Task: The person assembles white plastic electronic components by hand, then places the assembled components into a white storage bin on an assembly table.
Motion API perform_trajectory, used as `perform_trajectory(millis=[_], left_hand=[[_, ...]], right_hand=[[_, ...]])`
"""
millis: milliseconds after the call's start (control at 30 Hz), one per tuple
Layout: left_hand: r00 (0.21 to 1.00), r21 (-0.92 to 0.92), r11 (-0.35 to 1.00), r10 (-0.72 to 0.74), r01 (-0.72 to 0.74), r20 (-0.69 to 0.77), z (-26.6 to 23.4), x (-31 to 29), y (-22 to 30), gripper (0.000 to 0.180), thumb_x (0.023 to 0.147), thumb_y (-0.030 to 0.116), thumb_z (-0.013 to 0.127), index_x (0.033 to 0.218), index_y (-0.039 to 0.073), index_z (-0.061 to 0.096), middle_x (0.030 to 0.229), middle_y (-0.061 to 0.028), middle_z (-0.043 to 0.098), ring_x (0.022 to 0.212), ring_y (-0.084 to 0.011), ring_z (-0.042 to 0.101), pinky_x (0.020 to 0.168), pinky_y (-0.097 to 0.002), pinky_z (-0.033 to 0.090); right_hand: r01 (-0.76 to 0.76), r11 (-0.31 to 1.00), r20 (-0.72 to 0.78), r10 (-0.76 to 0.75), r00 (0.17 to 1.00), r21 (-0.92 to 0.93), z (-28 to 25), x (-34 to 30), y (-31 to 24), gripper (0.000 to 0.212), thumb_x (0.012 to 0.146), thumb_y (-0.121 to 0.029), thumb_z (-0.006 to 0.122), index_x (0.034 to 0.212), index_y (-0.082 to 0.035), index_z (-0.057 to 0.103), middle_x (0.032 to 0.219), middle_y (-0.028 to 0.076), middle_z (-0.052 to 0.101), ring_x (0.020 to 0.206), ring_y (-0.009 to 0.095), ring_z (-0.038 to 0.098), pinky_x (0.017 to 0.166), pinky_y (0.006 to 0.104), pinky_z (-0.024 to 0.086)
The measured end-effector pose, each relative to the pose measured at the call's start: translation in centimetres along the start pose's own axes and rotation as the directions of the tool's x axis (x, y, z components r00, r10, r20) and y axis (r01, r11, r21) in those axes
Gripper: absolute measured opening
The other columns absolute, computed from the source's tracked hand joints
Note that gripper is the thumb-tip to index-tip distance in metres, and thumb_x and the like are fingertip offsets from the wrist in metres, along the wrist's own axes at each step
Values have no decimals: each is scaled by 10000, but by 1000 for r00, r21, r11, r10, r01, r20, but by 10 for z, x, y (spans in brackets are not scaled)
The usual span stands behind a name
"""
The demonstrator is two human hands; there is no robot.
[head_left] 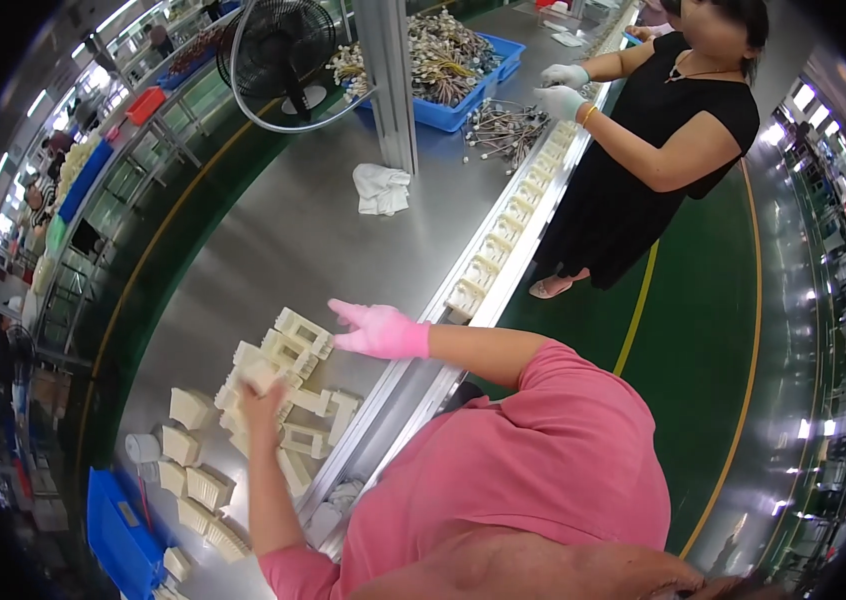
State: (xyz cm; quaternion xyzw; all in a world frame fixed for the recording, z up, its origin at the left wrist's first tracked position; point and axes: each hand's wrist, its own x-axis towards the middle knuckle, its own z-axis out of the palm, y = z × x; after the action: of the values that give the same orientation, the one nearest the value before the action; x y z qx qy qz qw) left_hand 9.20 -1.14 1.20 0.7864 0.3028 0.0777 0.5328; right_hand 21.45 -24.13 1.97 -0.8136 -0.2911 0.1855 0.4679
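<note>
My left hand, bare and blurred by motion, reaches over a group of cream plastic parts. Its fingers close around a blurred cream plastic part. To its right, my right hand wears a pink glove. Its fingers are apart with nothing between them, and the tips are beside a cream plastic frame with a rectangular opening. Another such frame lies nearer me, among several similar parts. Whether the right fingertips touch the frame is hard to tell.
Wedge-shaped cream parts lie left, near a white roll and a blue bin. Cream pieces line a conveyor track. Beyond are a white cloth, a metal post, a fan, a blue wire-filled crate and a gloved co-worker.
</note>
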Motion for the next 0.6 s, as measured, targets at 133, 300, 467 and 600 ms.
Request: perform_trajectory(millis=[133,300,467,600], left_hand=[[924,-370,929,143,-1,355,109,17,-3,609,762,317,603,1241,33,356,1160,-90,476,1021,-175,493,869,-297,390],[793,-395,868,3,300,609,182,54,-23,481,772,375,594,1150,107,468,1021,5,544,899,-97,505,769,-286,414],[761,-89,996,55,4,646,165,42,-12,350,740,243,594,1035,59,557,886,-36,591,771,-113,525,704,-282,425],[901,174,930,247,-324,357,101,53,1,285,789,156,512,1034,14,543,986,-152,581,914,-244,555,804,-320,421]], right_hand=[[-45,999,16,45,999,-27,-2,12,-26,683,735,-383,516,1275,-31,291,1038,194,542,965,320,528,842,375,406],[-163,898,-95,136,986,-409,26,66,56,496,727,-310,498,1071,38,422,905,205,590,829,343,582,721,400,465],[-214,816,29,271,962,-537,14,77,68,384,808,-309,455,970,39,482,883,214,601,860,332,588,753,387,464],[-241,768,45,331,943,-593,-4,98,70,374,825,-304,444,987,30,492,902,196,603,863,332,586,758,384,463]])
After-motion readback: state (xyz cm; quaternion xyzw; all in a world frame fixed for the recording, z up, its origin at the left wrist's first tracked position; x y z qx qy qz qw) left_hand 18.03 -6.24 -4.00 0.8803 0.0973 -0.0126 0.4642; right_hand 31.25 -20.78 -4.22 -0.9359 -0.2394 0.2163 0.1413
